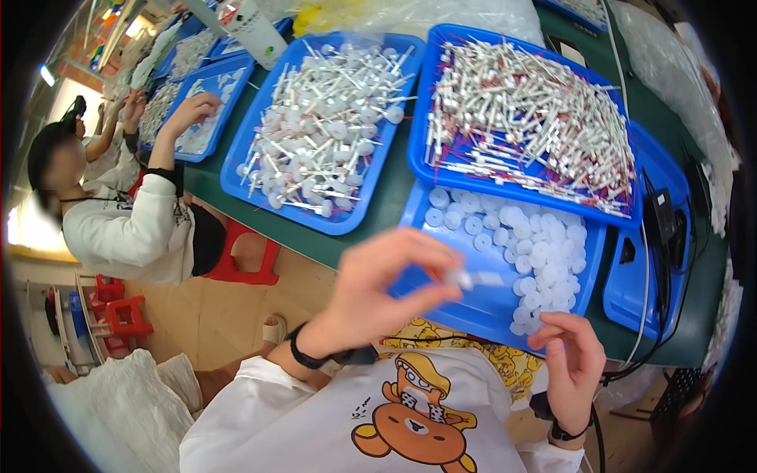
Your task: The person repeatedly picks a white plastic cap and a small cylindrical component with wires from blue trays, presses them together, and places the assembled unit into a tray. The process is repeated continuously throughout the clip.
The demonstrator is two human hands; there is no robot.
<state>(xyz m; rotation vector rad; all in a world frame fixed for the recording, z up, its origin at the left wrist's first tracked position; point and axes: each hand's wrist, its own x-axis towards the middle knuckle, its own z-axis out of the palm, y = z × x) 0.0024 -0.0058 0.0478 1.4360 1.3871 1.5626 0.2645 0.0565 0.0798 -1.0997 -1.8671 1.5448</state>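
Observation:
My left hand (388,285) is raised over the near blue tray's left side. Its thumb and fingertips pinch a small white stick-shaped part (486,278), blurred, with a whitish lump at the finger end. My right hand (573,356) hovers at the tray's near right edge, fingers loosely bent and apart, with nothing visible in them. Its fingertips are beside a spread of translucent white discs (544,264) with centre holes; whether they touch one, I cannot tell. The discs lie in the near blue tray (453,309), partly covered by another tray.
A blue tray (418,150) of white sticks with red wires overlaps the disc tray. Left of it, another blue tray (335,227) holds sticks with discs. Black cables and an adapter (661,217) lie right. A co-worker (134,213) sits left, reaching over a tray.

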